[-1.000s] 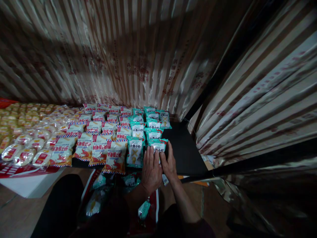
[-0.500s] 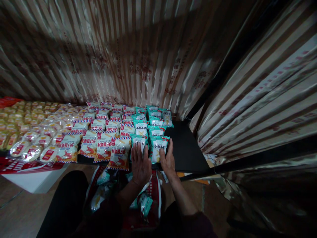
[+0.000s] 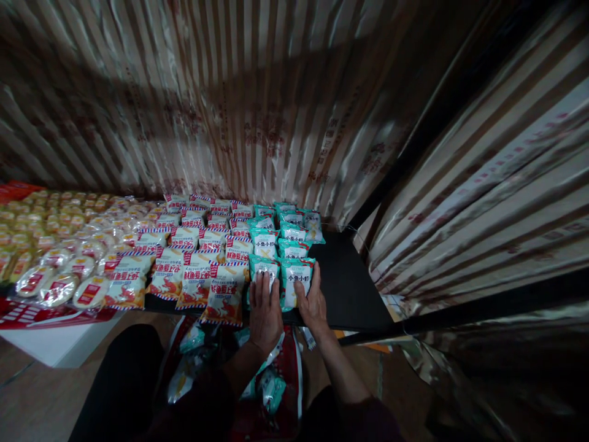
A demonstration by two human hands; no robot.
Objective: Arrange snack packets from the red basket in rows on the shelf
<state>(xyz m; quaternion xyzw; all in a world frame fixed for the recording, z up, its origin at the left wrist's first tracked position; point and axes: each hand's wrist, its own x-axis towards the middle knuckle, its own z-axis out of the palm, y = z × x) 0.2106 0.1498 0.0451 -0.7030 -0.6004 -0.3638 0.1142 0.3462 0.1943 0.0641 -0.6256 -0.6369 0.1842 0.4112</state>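
Two columns of teal-and-white snack bags stand on the black shelf [image 3: 352, 282], one more bag [image 3: 313, 226] at their back right. My left hand [image 3: 265, 316] lies with its fingers flat on the front bag of the left column [image 3: 264, 267]. At the right column, my right hand [image 3: 313, 302] touches the front bag [image 3: 291, 288], thumb on its face and fingers along its right side. Directly left are several rows of cream bags with red lettering and striped edges [image 3: 223, 294].
Round packaged cakes [image 3: 59, 288] fill the shelf's left part, above a white box [image 3: 64, 344]. Below my hands, a red basket [image 3: 298, 374] holds more teal bags [image 3: 273, 391]. Striped curtains [image 3: 207, 92] hang behind, and a dark pole [image 3: 391, 178] slants at the right.
The whole view has shifted slightly, so the shelf appears a little lower. My left hand sits slightly lower on its bag, showing more of the front; my right hand stays at its bag.
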